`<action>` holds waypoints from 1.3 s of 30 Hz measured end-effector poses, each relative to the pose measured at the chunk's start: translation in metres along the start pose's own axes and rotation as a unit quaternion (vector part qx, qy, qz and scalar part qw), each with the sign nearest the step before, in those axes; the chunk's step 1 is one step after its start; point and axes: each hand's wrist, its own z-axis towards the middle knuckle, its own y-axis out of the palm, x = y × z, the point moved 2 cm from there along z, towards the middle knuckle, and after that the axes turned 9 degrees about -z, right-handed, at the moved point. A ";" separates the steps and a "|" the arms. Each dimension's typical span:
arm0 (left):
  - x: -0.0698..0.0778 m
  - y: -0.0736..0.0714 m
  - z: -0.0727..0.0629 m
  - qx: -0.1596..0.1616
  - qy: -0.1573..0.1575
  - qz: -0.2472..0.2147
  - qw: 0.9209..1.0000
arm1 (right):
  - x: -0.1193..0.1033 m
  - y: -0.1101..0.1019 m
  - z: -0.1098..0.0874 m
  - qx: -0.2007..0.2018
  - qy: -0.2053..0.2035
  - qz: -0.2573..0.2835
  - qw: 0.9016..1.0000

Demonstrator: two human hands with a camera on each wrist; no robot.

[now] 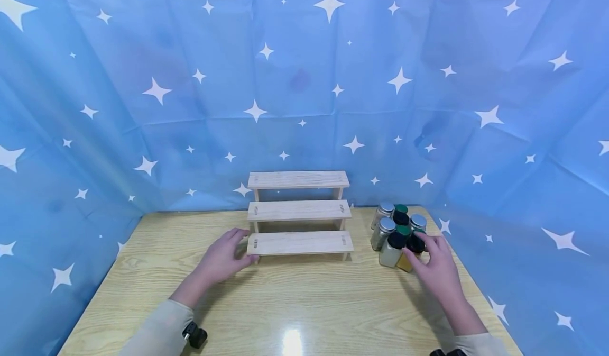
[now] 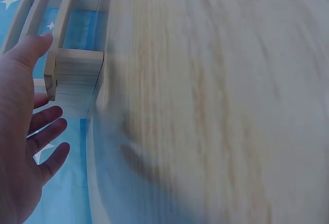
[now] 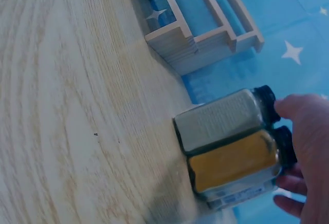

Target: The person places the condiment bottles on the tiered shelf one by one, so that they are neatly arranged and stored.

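Observation:
A pale wooden three-step shelf [image 1: 300,244] stands at the back of the table. My left hand [image 1: 222,258] is at the left end of its lowest step, thumb at the front edge and index finger at the back corner; in the left wrist view the other fingers [image 2: 47,137] spread loosely below. At the right, a jar with yellow-orange contents [image 3: 234,167] and a black lid stands upright in a cluster. My right hand [image 1: 439,268] holds it by the lid between thumb and fingers. Beside it stands a black-lidded jar with whitish contents [image 3: 218,124], its lid near my thumb.
Several more jars with silver [image 1: 387,225], green and black lids crowd behind these two, near the right table edge. A blue curtain with white stars [image 1: 300,81] hangs close behind the shelf and along both sides. The wood-grain table [image 1: 309,298] spreads in front.

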 end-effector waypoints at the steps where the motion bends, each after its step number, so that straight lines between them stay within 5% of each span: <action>1: 0.000 0.001 0.000 -0.001 -0.003 -0.002 1.000 | 0.001 0.001 0.000 -0.001 0.001 0.000 1.000; 28: 0.006 0.005 0.010 -0.005 -0.027 -0.026 0.999 | 0.002 0.007 -0.002 0.030 0.053 0.062 0.996; 39: 0.007 0.005 0.010 -0.007 -0.033 -0.045 0.998 | -0.007 -0.008 0.000 0.134 0.102 0.123 0.978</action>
